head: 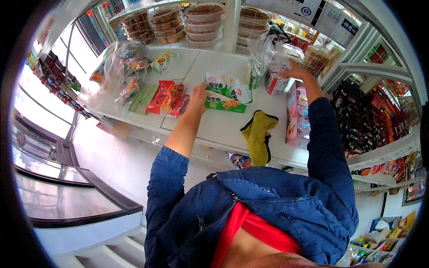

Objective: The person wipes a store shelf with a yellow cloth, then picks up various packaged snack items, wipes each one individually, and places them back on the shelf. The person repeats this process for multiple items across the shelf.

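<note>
My left hand (200, 96) touches the left end of a green and white snack box (225, 103), whose raised lid and small packets show behind it; whether the fingers grip it is unclear. Left of that hand lies a red snack packet (165, 97) on a pale green one (143, 98). My right hand (295, 71) reaches to the back right, over clear plastic bags (275, 57) and a small packaged item (277, 83); its fingertips are blurred. A pink box of round wrapped items (297, 115) stands below it. Nearer my body, a yellow-green cloth with dark edging (257, 135) hangs over the counter edge.
A large clear bag of snacks (124, 72) and a small patterned box (165, 62) stand at the counter's left. Stacked round tubs (204, 25) line the back behind wire mesh. Dark snack packets (358, 117) fill a rack at right. A glass-topped cabinet (73, 197) stands lower left.
</note>
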Demonstrator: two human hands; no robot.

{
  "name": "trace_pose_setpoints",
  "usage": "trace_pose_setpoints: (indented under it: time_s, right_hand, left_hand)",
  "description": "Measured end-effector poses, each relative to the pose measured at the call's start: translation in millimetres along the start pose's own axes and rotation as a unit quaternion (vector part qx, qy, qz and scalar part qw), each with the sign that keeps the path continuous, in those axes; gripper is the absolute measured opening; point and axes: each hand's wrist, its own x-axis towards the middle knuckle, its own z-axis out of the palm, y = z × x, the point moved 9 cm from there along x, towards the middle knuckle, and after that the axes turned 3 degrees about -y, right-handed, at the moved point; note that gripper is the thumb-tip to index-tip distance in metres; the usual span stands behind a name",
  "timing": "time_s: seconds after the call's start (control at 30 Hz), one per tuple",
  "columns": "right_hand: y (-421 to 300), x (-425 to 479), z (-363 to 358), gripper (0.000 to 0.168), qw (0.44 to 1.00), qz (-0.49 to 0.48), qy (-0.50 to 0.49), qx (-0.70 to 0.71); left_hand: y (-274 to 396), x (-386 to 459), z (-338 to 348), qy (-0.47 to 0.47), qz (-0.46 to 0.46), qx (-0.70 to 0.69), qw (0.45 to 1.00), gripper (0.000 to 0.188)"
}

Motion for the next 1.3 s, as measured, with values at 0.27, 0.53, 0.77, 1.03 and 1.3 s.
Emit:
trace_pose_setpoints:
  time_s: [0.27,0.53,0.77,1.03,1.3]
  right_hand:
    - [-172.4,-164.8,-27.3,0.089,0.978,-0.177,-0.014,0.110]
    - [-193.9,-227.9,115.6,0.071,0.989,-0.136,0.008,-0.065]
    - [-146.5,-222.9,103.3,0.046,0.829,-0.083,0.201,0.516]
    - [-154.9,-187.3,126.1,0.051,0.641,0.034,0.170,0.748]
    - [-160.9,-170.1,131.4,0.049,0.690,0.027,0.152,0.708]
  left_hand:
    - [45.7,-21.1,-0.4,-0.027,0.215,0.415,0.884,0.033]
    - [-8.5,25.4,-39.1,-0.016,0.018,-0.124,0.992,0.024]
    - [-1.3,-21.5,-18.2,0.007,-0.089,-0.165,0.982,0.020]
    - [53.6,-119.7,34.3,-0.145,0.044,0.115,0.982,0.073]
    - [31.2,-130.8,10.5,-0.156,0.250,0.403,0.866,0.093]
